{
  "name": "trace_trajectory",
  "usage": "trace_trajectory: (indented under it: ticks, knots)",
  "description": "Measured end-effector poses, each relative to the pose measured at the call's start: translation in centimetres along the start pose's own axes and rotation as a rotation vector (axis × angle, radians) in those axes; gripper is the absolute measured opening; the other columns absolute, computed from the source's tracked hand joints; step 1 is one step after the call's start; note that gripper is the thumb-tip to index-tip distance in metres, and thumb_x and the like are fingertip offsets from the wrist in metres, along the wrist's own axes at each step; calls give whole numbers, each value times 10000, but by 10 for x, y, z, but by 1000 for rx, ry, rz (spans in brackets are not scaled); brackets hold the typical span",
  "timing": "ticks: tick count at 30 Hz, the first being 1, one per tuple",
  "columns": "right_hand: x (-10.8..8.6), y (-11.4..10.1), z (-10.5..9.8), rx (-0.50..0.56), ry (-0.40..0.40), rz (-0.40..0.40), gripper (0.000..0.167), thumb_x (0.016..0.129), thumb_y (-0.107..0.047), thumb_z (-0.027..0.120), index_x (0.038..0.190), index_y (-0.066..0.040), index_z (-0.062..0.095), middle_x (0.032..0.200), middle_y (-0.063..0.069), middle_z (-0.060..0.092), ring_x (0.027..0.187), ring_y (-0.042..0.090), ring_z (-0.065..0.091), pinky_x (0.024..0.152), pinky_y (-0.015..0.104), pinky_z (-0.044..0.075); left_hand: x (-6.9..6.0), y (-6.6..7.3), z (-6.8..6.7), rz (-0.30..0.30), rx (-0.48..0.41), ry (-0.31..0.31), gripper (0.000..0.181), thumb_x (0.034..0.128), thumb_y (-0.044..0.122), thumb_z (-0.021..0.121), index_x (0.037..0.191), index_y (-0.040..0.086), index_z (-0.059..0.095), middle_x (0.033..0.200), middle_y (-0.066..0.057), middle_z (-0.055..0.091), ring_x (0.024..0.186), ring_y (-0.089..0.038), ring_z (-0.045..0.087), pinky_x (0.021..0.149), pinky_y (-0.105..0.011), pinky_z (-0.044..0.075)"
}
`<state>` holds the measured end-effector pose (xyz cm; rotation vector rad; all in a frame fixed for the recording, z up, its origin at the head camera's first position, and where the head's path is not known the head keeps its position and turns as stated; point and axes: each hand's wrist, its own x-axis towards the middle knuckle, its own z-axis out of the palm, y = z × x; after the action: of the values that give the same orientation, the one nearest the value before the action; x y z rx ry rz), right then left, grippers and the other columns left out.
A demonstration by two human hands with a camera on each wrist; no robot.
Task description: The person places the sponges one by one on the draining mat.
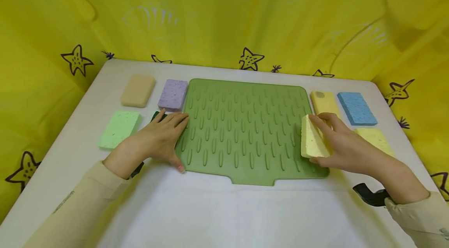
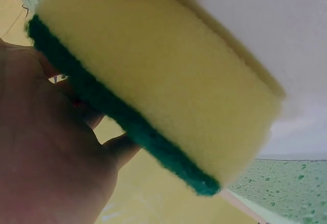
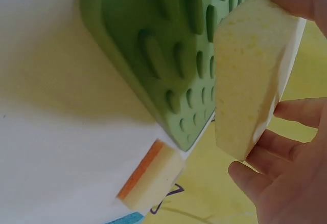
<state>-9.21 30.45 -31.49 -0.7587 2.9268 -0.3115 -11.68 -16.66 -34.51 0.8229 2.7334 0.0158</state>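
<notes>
One pale-yellow sponge (image 1: 309, 142) tilts over the right edge of the green mat (image 1: 242, 131), pinched between the thumb and fingers of the right hand (image 1: 342, 145). The left hand (image 1: 161, 137), digits spread wide, touches the mat's left edge beside a green-backed sponge (image 2: 168, 75). White table (image 1: 245, 217) stretches in front of the mat. Toward the table's far right corner, an orange-backed sponge (image 1: 325, 105) bears a round mark too small to make out.

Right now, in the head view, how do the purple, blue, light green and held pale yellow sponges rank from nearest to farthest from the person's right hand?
From the right hand:
1. Held pale yellow sponge, in its grip.
2. Blue sponge, right of the green mat.
3. Purple sponge, just left of the mat.
4. Light green sponge, farther left.
</notes>
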Motion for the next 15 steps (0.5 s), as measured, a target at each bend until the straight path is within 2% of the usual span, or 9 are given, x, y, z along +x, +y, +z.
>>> trace_trajectory:
  ticks: [4, 9, 15]
  knots:
    - [3, -6, 0, 0, 18, -14, 1111, 736, -401, 855, 1581, -84, 207, 1448, 232, 317, 904, 271, 553, 612, 313, 463, 3, 2, -1, 10, 0, -1, 1428, 506, 787, 790, 1535, -50, 262, 1615, -205, 257, 1496, -377, 247, 1224, -620, 86]
    - [12, -16, 4, 17, 58, -33, 1097, 724, -425, 859, 1568, -79, 252, 1418, 185, 362, 960, 279, 545, 652, 337, 470, 5, 2, 0, 10, -16, 0, 1415, 522, 777, 792, 1539, -47, 254, 1615, -204, 255, 1495, -378, 247, 1229, -614, 71]
    - [23, -25, 10, 59, 71, -68, 1066, 751, -440, 838, 1564, -63, 262, 1400, 173, 380, 1032, 276, 538, 739, 392, 495, 4, -1, 2, -3, -37, 1, 1415, 520, 770, 797, 1542, -43, 250, 1622, -199, 243, 1502, -379, 227, 1226, -620, 66]
